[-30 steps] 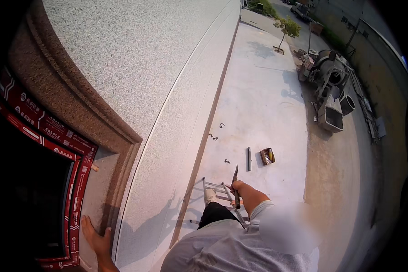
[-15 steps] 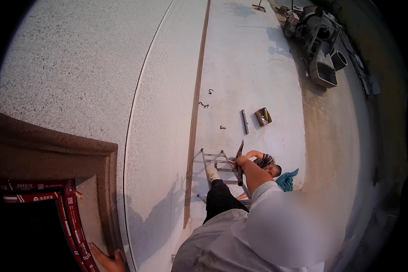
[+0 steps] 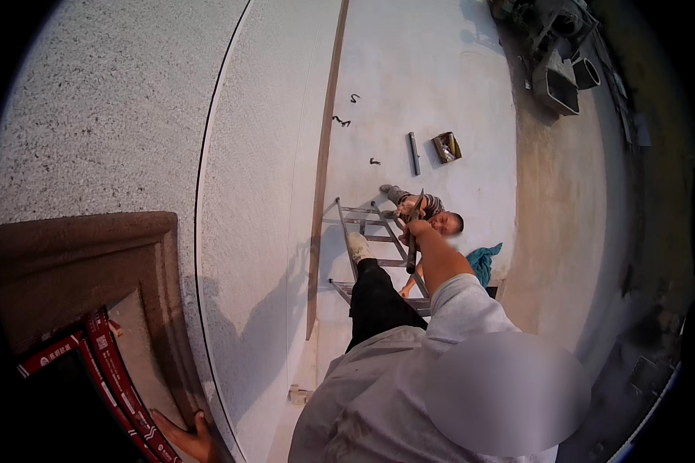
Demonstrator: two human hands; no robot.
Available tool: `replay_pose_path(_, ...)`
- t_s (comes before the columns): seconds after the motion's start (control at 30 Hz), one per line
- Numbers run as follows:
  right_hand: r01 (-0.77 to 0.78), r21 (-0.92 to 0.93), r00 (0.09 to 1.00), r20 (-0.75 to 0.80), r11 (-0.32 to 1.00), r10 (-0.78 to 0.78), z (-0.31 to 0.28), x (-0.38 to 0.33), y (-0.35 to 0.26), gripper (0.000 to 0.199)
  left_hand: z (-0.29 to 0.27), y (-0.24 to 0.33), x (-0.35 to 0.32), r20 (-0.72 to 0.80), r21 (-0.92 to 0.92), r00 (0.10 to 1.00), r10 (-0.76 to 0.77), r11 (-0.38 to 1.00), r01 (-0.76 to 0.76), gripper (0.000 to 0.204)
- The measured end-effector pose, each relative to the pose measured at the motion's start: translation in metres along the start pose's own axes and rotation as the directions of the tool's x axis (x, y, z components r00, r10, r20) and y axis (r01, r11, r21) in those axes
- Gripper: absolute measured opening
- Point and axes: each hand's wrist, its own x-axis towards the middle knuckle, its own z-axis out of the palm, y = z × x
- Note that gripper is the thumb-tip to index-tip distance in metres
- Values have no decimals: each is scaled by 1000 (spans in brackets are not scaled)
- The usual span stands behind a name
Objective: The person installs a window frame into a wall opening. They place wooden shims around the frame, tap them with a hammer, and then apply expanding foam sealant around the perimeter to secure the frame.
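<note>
My left hand (image 3: 187, 438) lies with its fingers stretched along the brown moulded window surround (image 3: 166, 339), beside the red-taped frame (image 3: 116, 370). My right arm reaches down past the ladder (image 3: 374, 239), and my right hand (image 3: 415, 229) is closed round a long dark tool (image 3: 412, 258) with a pointed tip; its exact kind is unclear. Below, a co-worker (image 3: 432, 220) in a striped top has one hand raised close to the tool. Whether that hand touches it I cannot tell. The co-worker's other hand (image 3: 406, 291) is low beside the ladder. My shoe (image 3: 358, 247) stands on a ladder rung.
On the pale ground are a box of small items (image 3: 446, 147), a grey bar (image 3: 415, 154) and several dark bent pieces (image 3: 343, 121). A teal cloth (image 3: 483, 264) lies beside the co-worker. A speckled wall (image 3: 116, 116) rises at left; a concrete mixer (image 3: 560, 23) stands far right.
The view has tilted, so the ground things appear higher up. The co-worker's body shows more fully beside the ladder, with a hand near the tool. My left hand stays on the surround.
</note>
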Motion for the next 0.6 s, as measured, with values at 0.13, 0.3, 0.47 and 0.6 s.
replay_pose_path(0.13, 43, -103, 998, -41, 994, -47, -36, 86, 3, 33, 17, -6, -14, 61, -13, 997, -38, 999, 39, 111)
replay_pose_path(0.3, 73, 256, 990, -135, 964, -39, 11, 8, 3, 44, 9, 1, 9, 25, 36, 999, 22, 999, -23, 111)
replay_pose_path(0.47, 152, 270, 970, -223, 951, -92, 26, 9, -2, 38, 14, 3, 6, 32, 47, 999, 28, 998, -29, 111)
replay_pose_path(0.6, 160, 248, 968, -229, 955, -103, 29, 34, -10, 33, 18, 6, 7, 32, 41, 999, 22, 999, -23, 111)
